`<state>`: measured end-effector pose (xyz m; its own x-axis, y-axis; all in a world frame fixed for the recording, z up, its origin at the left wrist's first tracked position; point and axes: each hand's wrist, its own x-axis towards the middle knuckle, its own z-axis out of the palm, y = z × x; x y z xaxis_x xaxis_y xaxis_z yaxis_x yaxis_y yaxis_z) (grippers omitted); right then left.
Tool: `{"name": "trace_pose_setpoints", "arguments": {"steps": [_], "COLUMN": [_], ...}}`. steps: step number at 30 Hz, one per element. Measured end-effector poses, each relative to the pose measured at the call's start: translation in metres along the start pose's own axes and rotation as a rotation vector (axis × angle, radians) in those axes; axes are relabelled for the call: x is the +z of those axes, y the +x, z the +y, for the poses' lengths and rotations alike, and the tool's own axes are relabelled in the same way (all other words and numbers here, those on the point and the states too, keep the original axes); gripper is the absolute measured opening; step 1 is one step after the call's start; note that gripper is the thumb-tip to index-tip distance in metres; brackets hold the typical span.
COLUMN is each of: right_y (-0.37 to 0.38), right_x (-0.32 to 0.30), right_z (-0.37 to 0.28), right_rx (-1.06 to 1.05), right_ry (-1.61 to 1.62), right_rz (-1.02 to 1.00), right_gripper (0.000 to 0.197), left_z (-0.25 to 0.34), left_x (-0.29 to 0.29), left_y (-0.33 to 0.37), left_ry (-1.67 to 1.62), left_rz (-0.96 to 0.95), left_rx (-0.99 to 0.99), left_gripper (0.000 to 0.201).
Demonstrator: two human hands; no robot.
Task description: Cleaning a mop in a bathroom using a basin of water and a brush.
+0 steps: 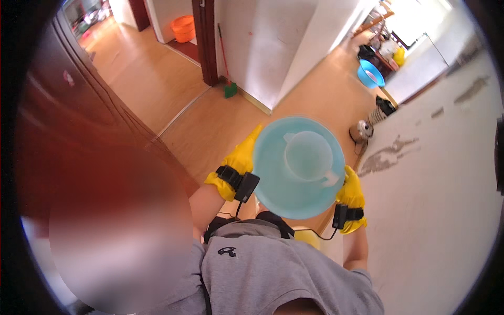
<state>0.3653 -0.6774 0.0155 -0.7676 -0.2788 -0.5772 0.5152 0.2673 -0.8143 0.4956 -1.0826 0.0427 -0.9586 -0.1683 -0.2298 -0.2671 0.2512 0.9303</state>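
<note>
Both my hands wear yellow gloves with black straps and small black boxes at the wrists. Between them I carry a round light-blue basin (270,181) in front of my body. My left hand (241,160) is closed on its left side, the thumb or a finger lying along the rim. On the opposite side my right hand (353,191) grips the rim, most of its fingers hidden. Within the basin sits a whitish, translucent plastic container (308,156), round, with a lug or handle on two opposite sides.
A brown door (94,121) stands close on my left, a stained white wall (436,157) on my right. Ahead, a green broom (230,90) leans at a wall corner. Along the right lie a metal pot (361,131) and a blue tub (370,74). An orange tub (183,29) is farther left.
</note>
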Motion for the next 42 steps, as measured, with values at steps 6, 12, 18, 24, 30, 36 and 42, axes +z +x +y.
{"name": "trace_pose_setpoints", "arguments": {"steps": [6, 12, 18, 24, 30, 36, 42], "right_y": [0.062, 0.154, 0.210, 0.280, 0.335, 0.312, 0.306], "right_x": [0.024, 0.075, 0.179, 0.363, 0.479, 0.499, 0.499], "right_z": [-0.016, -0.042, -0.091, -0.140, -0.093, -0.123, -0.123], "right_rx": [-0.346, -0.368, -0.280, -0.384, -0.619, -0.383, -0.313], "right_ry": [-0.817, -0.838, -0.742, -0.748, -0.682, -0.604, -0.786], "right_rz": [0.038, -0.070, -0.216, -0.476, -0.687, -0.713, -0.672], "right_gripper": [0.061, 0.065, 0.066, 0.058, 0.056, 0.068, 0.075], "left_z": [0.017, -0.057, -0.085, -0.152, -0.121, -0.110, -0.122], "left_x": [-0.008, -0.036, -0.097, -0.221, -0.317, -0.309, -0.318], "left_y": [0.000, 0.026, 0.038, 0.036, -0.001, 0.001, -0.014], "left_ry": [-0.249, -0.049, 0.070, -0.582, 0.109, -0.005, 0.104], "left_rz": [0.205, 0.400, 0.477, 0.632, 0.659, 0.823, 0.770], "left_rx": [-0.201, -0.213, -0.375, -0.229, -0.584, -0.535, -0.567], "left_gripper": [0.061, 0.057, 0.082, 0.105, 0.093, 0.100, 0.098]}}
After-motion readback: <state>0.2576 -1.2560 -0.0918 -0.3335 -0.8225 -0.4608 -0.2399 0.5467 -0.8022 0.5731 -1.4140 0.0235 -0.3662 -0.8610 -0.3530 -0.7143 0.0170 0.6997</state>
